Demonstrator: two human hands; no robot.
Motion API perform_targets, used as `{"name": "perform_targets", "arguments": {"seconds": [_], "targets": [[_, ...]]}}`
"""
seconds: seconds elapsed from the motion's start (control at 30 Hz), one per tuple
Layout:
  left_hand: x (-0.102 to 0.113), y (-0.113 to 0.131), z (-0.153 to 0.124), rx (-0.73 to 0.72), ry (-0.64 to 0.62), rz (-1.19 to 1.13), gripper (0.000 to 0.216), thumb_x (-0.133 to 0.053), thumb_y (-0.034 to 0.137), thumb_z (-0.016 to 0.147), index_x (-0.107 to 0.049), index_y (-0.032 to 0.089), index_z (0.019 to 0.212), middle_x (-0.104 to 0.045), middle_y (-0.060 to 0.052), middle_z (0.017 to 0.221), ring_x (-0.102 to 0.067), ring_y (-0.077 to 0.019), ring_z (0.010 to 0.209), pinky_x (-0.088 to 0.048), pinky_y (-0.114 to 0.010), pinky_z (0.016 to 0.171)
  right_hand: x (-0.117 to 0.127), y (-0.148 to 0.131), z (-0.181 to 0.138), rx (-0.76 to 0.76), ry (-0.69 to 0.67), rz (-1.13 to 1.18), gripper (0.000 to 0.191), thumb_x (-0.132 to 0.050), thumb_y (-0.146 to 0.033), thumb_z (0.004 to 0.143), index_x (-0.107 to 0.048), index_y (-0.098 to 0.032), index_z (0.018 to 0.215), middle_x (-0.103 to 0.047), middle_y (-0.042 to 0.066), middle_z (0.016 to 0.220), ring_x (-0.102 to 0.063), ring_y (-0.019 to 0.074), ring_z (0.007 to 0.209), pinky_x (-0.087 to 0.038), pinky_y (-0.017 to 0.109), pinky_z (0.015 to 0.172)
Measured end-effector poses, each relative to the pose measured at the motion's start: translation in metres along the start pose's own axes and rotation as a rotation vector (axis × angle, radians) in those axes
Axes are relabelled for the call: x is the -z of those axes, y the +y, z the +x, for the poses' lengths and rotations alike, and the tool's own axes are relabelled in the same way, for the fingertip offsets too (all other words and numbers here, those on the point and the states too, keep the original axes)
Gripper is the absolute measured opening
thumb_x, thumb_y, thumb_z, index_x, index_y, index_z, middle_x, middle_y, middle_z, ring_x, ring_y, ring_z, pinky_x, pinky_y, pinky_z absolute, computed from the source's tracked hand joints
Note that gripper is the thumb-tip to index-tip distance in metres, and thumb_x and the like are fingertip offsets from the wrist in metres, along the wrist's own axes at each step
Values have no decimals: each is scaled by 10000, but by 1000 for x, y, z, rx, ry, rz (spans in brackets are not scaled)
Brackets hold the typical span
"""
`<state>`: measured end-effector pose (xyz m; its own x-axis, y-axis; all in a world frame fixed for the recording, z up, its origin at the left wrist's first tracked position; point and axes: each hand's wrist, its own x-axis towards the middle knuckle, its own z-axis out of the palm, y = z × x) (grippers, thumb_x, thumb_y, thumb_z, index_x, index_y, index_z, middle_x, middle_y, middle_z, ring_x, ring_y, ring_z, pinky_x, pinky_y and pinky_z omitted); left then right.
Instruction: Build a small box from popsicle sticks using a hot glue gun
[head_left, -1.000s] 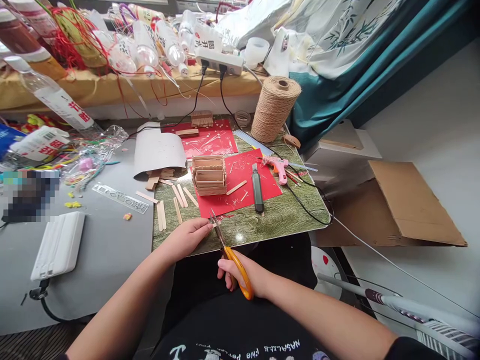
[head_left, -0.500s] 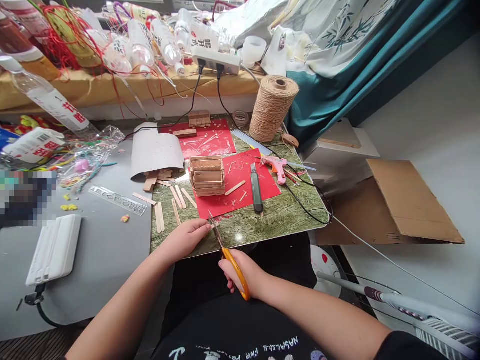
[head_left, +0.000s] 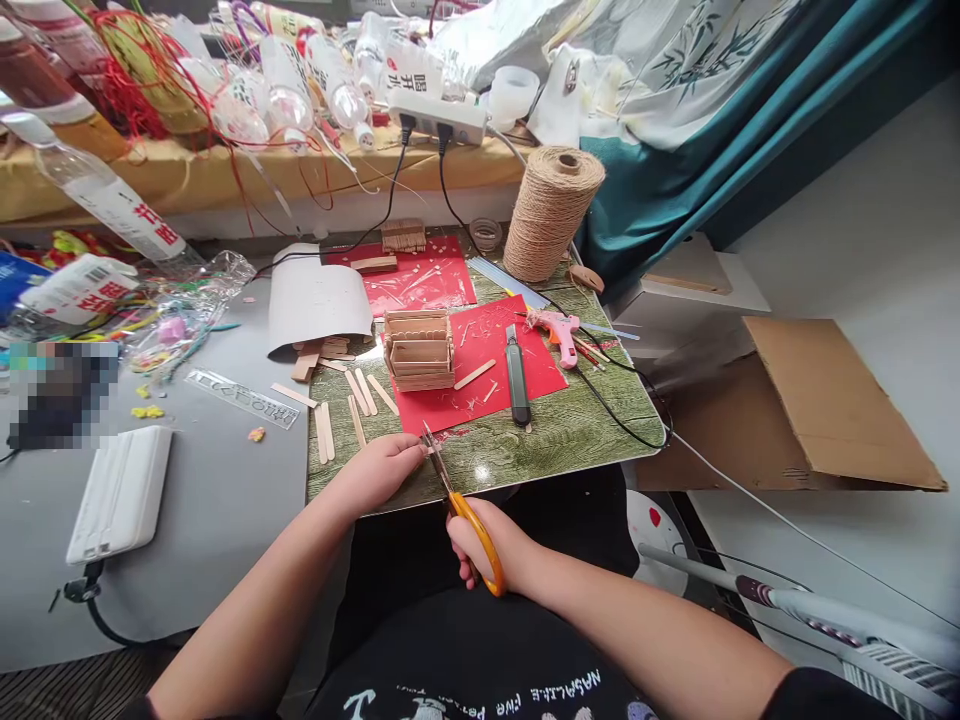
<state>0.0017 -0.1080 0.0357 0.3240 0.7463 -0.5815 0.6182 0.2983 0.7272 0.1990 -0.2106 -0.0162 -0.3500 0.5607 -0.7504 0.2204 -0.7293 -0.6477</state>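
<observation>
My right hand [head_left: 487, 545] is closed around the orange handles of a pair of scissors [head_left: 466, 510], whose blades point away from me over the table's near edge. My left hand [head_left: 382, 470] pinches a short pale piece of craft stick [head_left: 431, 450] right at the blades. Most of that piece is hidden by the fingers. Just beyond lies a red sheet [head_left: 427, 412], on which stands a small box built of craft sticks [head_left: 420, 350]. Loose craft sticks [head_left: 324, 432] lie left of the box. A green utility knife [head_left: 517, 378] rests on the sheet.
A pink glue gun [head_left: 559, 335] with a trailing black cord lies at the right. Behind it stands a big twine spool [head_left: 553, 215]. A curled white sheet [head_left: 319, 300], a clear stencil ruler [head_left: 241, 398] and a white power bank [head_left: 120, 495] are leftward. A cardboard box [head_left: 832, 400] stands right.
The whole view has shifted slightly, so things appear a little further right. Both hands keep their places at the scissors and the stick piece; otherwise little differs.
</observation>
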Motion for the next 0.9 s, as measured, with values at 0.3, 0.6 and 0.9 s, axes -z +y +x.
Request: {"name": "perform_targets", "arguments": {"seconds": [0.3,0.6,0.9], "targets": [[0,4,5,23,15,6,369,-569,544,888,-527,226,707,-434,33,609,-381,-152,543,-284,-281,540,-2,-22,-12,-68,88,-55,66,-561,-239,823,-515,-239,775,-453,-72,449,-508,160,343,-449,247,330],[0,-23,17,-6,1,-171,448,-595,624,924,-495,225,749,-403,52,648,-365,-144,583,-286,-276,560,4,-26,-8,-75,-6,99,132,-598,-203,880,-504,-228,791,-500,-89,490,-489,116,345,-451,207,343],[-2,-20,11,-38,17,-108,488,-572,672,946,-469,226,776,-402,48,684,-380,-143,610,-326,-260,573,14,-27,-24,35,-80,179,199,-627,-262,950,-502,-216,802,-587,-75,557,-488,90,386,-471,197,389]]}}
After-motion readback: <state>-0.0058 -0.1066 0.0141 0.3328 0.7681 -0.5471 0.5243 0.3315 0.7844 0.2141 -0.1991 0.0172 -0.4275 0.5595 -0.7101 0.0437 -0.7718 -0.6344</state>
